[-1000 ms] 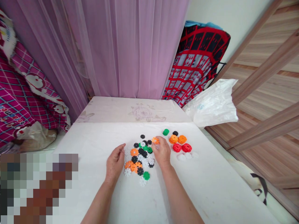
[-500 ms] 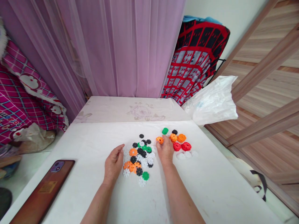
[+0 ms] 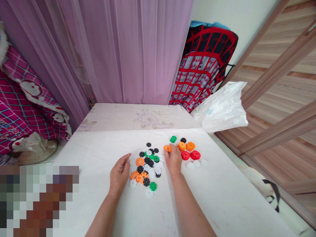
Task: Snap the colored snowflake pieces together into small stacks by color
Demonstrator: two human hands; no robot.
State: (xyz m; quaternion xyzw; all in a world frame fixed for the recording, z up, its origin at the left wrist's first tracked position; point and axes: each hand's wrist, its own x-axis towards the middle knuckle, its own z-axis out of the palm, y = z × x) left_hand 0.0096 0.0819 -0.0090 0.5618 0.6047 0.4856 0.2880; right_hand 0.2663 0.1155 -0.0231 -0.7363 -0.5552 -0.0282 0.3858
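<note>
My right hand [image 3: 173, 160] pinches an orange notched plastic disc [image 3: 168, 148] between thumb and fingers, over the table between two groups of discs. My left hand [image 3: 120, 172] rests on its side at the left edge of a loose pile, its fingers loosely bent and holding nothing that I can see. In that pile lie black discs [image 3: 148, 161], orange discs [image 3: 135, 175], white discs [image 3: 132, 183] and green discs [image 3: 153, 186], overlapping. Right of my right hand are small stacks sorted by colour: green [image 3: 173, 139], black [image 3: 183, 140], orange [image 3: 190, 146], red [image 3: 195, 155] and white [image 3: 197, 163].
The discs lie on a table with a white cover [image 3: 84, 148]. A white plastic bag [image 3: 222, 107] hangs at its far right corner. Behind it are a purple curtain [image 3: 138, 49] and a red patterned cloth [image 3: 195, 70]. The lower left corner is pixelated.
The view has shifted slightly. The orange disc in my right hand has turned flatter and its fingers have shifted a little. My left hand is nearly still. The phone at lower left is now blurred out.
</note>
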